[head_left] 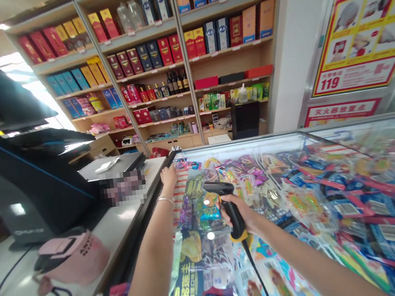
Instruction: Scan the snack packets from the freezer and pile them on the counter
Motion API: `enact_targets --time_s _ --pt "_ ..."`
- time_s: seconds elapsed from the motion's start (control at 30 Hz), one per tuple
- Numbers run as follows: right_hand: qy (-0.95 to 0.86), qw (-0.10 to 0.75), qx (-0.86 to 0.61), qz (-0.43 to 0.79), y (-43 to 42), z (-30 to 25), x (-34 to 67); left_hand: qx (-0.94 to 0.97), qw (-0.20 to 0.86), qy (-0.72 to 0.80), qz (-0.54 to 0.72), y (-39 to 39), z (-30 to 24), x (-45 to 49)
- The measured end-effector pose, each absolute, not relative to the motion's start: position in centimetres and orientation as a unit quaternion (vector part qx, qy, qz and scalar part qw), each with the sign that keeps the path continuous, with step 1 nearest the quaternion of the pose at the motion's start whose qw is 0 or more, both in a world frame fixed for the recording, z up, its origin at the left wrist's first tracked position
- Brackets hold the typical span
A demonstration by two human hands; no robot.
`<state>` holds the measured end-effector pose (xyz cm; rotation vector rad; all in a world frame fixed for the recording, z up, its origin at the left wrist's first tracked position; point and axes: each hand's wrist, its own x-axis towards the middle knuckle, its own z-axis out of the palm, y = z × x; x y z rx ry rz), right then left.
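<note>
Up close, two bare arms point(152, 272). Snugly gripping a black scanner point(234, 217) in the right hand point(243, 210), above glass-covered snacks point(210, 214), nose point(209, 187) to the left, handle point(238, 229) nearly upright, cord point(254, 269) below, blocking some. Resting left hand point(169, 176) on the case's edge point(148, 215); can't tell how closed. Pink bag point(77, 264) at left.

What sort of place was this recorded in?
Probably a small shop, near its checkout: wall shelves hold rows of boxes, a register-like terminal stands on the counter, and the right hand grips a handheld scanner.
</note>
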<state>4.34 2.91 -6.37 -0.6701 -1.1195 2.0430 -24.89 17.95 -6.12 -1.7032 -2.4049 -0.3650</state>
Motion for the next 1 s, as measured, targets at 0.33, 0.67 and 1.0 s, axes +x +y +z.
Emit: enact_targets --time_s 0.33,0.67,1.0 --pt "-0.404 0.387 -0.261 0.787 2.9 -6.9 4.5 -0.61 0.101 -0.782 -0.081 11.9 -5.0 -21.7" --pt "-0.403 0.406 -0.258 0.779 2.5 -6.7 4.4 -0.514 0.016 -0.839 -0.179 13.1 -4.7 -20.0" --pt "-0.422 0.402 -0.242 0.776 0.8 -3.4 6.4 -0.529 -0.061 -0.768 -0.355 8.9 -5.7 -18.2"
